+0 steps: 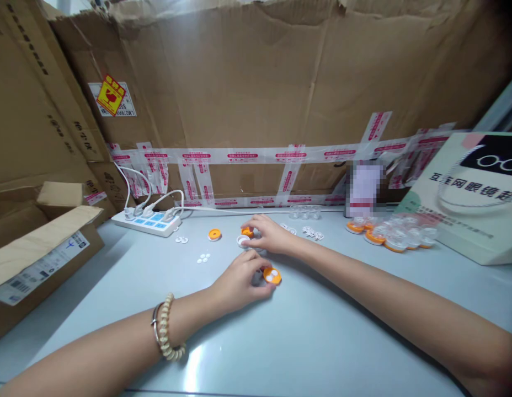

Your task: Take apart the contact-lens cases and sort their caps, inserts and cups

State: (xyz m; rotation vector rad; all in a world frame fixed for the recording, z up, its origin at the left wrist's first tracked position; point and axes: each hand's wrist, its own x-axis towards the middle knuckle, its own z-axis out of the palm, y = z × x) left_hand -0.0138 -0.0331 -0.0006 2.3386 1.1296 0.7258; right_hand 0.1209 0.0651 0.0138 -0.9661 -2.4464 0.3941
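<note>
The orange cap (277, 279) lies low over the table (342, 342), pinched at its left edge between the thumb and fingers of the left hand (239, 281), with white discs (274, 273) inside it. Just beyond the cap, the right hand (272, 234) has its thumb and fingers part-closed at a white ring (241, 239) and an orange piece (248, 232); whether they grip either, I cannot tell. To work well here, keep the pinch on the cap's rim light and the cap level, since the discs look loose enough to slide, and take the ring by its edge so the orange piece beside it isn't dragged. Left of the cap and farther off sit four white dots (207, 255), a second cap (210, 234) and a small cluster of buttons (184, 240); forearms are best kept clear of these. Beyond the cap to its right are white cutouts (309, 231) and clear covers (304, 212); farther right, a pile of cases (390, 241) and a bag (479, 220). Well left of the cap and beyond it stands a power strip (146, 221).
</note>
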